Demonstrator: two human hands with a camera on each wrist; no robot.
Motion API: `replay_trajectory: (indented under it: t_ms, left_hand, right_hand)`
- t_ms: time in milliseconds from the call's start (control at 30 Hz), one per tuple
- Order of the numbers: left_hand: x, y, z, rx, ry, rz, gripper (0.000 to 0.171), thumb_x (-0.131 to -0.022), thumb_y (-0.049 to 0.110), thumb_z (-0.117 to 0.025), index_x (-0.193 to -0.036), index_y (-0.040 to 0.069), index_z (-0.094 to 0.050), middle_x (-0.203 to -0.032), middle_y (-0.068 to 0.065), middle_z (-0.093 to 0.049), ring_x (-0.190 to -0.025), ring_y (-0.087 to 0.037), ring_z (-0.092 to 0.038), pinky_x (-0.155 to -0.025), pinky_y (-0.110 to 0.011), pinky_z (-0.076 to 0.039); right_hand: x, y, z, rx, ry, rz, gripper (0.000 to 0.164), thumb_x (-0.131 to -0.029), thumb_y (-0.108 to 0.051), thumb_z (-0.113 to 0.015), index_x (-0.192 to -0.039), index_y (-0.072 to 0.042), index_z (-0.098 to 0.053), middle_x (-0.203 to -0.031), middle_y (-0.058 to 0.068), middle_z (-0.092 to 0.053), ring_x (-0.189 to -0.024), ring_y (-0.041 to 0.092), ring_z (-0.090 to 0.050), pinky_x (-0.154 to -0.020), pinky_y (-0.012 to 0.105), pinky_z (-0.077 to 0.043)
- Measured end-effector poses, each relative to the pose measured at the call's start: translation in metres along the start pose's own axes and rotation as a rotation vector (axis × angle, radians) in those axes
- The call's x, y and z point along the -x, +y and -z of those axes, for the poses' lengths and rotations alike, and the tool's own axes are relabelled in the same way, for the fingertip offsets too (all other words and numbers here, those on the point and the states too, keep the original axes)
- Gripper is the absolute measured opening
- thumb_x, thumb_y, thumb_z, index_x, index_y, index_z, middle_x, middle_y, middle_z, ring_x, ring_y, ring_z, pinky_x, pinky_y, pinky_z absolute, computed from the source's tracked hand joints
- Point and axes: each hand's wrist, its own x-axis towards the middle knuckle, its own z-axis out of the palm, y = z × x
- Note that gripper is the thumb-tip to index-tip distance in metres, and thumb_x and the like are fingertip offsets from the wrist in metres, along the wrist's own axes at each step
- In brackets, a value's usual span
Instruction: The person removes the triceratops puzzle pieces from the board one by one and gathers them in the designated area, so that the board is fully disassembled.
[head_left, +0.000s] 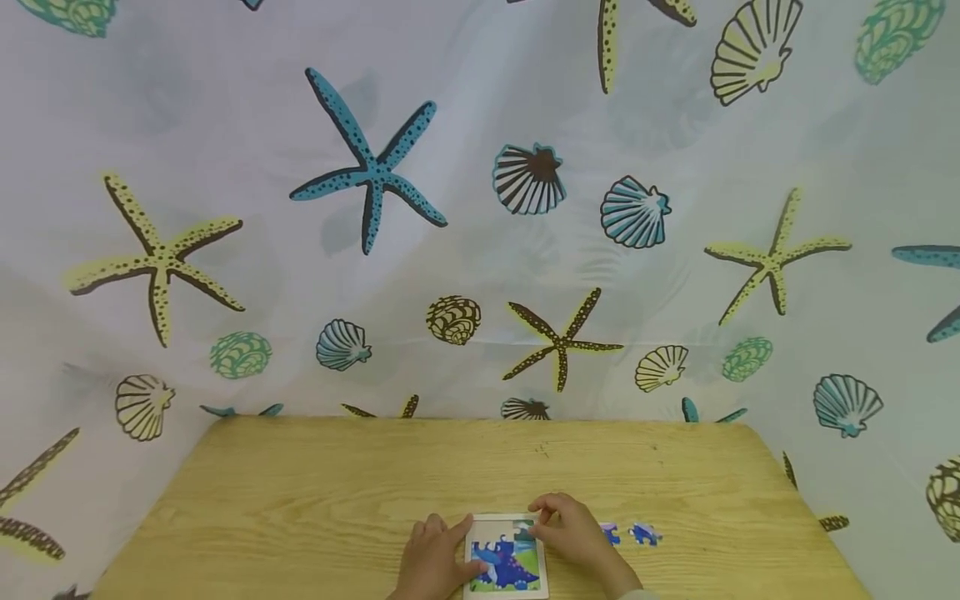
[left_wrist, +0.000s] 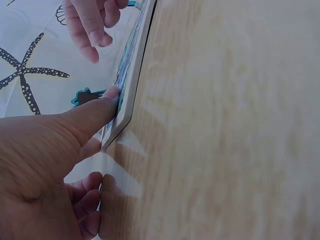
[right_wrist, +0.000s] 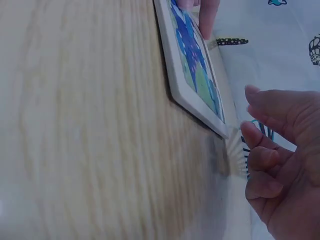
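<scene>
A jigsaw puzzle with a blue dinosaur [head_left: 513, 571] lies in a pale, square-framed tray [head_left: 543, 583] near the table's front edge. My left hand [head_left: 435, 562] holds the tray at its left side. Its thumb [left_wrist: 107, 102] presses on the picture, while the index finger reaches the upper left corner. My right hand [head_left: 573, 533] hovers by the tray's upper right corner, fingers loosely bent. Nothing shows between its thumb and index finger in the right wrist view. Close to its fingertips is a greyish-teal patch [head_left: 522, 528] of the puzzle's corner.
Two loose blue and purple pieces lie to the right of my right hand: one piece [head_left: 645, 534] in full view, another piece [head_left: 611, 533] partly behind the hand. The wooden table [head_left: 315, 483] meets a pale curtain [head_left: 465, 258] printed with shells and starfish behind and at both sides.
</scene>
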Motion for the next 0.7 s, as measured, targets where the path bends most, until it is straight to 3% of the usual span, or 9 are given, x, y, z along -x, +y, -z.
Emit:
replay_trajectory:
  t_ms: [267, 700]
  left_hand:
    - [0.002, 0.0, 0.001, 0.021, 0.025, -0.029, 0.073, -0.069, 0.05, -0.077, -0.13, 0.012, -0.059, -0.083, -0.003, -0.035, -0.076, -0.02, -0.031, -0.066, -0.032, -0.028]
    - [0.006, 0.001, 0.002, 0.023, 0.04, -0.035, 0.071, -0.07, 0.047, -0.078, -0.129, 0.012, -0.06, -0.082, -0.004, -0.033, -0.075, -0.02, -0.029, -0.064, -0.031, -0.026]
  right_hand:
    - [-0.003, 0.002, -0.014, 0.036, -0.042, -0.042, 0.023, -0.085, -0.018, -0.07, -0.105, -0.009, -0.065, -0.081, -0.003, -0.049, -0.073, 0.01, -0.045, -0.067, 0.026, -0.037]
    - [-0.005, -0.006, -0.013, 0.128, -0.11, -0.048, 0.023, -0.083, -0.016, -0.072, -0.102, -0.011, -0.06, -0.083, 0.002, -0.043, -0.073, 0.012, -0.042, -0.066, 0.027, -0.035]
